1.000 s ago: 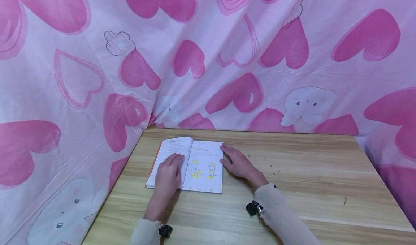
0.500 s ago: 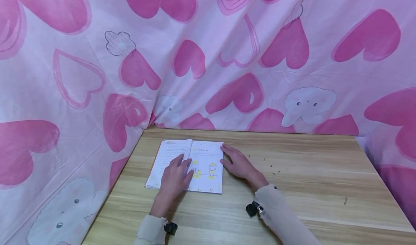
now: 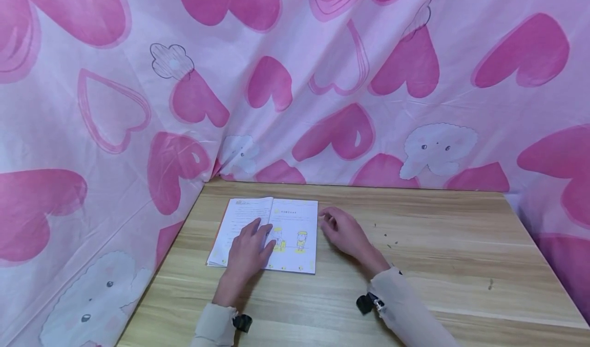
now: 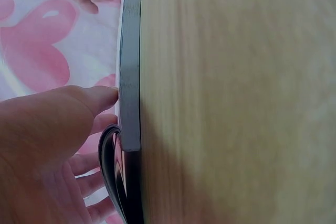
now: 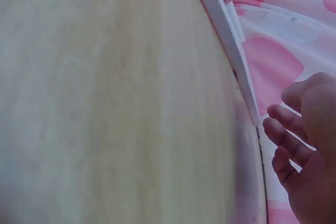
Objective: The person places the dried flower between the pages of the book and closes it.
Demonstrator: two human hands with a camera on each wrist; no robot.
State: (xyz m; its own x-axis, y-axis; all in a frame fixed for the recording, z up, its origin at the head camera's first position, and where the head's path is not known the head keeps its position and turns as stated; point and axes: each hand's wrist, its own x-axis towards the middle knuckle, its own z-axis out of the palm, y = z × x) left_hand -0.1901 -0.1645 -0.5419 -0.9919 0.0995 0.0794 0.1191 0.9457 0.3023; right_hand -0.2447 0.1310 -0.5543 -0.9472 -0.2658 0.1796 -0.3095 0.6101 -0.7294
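An open book lies on the table, with text on its left page and yellow-and-white cartoon figures on the right one. My left hand rests across the fold and lower middle of the pages, fingers spread. In the left wrist view its thumb touches the top of the thick page block, and some pages bulge in a curl beside it. Just off the book's upper right edge is my right hand, its fingers loosely bent. The right wrist view shows these fingers holding nothing, beside the book's corner.
The wooden table extends well to the right of the book, with a few small dark specks on it. A pink heart-patterned cloth hangs behind and along the left side. Each wrist wears a black device.
My left hand has moved right, from the left page onto the fold, and the raised left page has flattened. My right hand has drawn back off the book's right edge, its fingers bending.
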